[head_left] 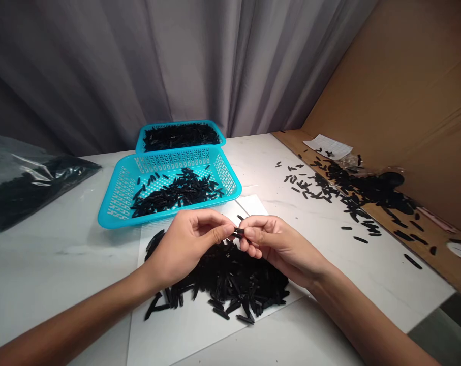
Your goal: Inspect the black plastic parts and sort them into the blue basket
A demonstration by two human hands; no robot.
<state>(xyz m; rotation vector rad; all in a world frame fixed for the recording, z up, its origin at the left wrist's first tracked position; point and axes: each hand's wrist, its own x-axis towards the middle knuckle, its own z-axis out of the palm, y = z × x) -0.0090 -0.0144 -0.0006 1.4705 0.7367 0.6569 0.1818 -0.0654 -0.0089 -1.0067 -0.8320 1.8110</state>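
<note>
My left hand and my right hand meet above a heap of small black plastic strips lying on a white sheet. Both hands pinch one short black piece between thumbs and fingertips, held just above the heap. Behind the hands stands a turquoise basket with a scatter of the same black strips inside it. A second turquoise basket, fuller, stands directly behind the first.
A clear plastic bag of black pieces lies at the far left. More black strips are strewn at the right over the table and a brown cardboard sheet. A grey curtain hangs behind.
</note>
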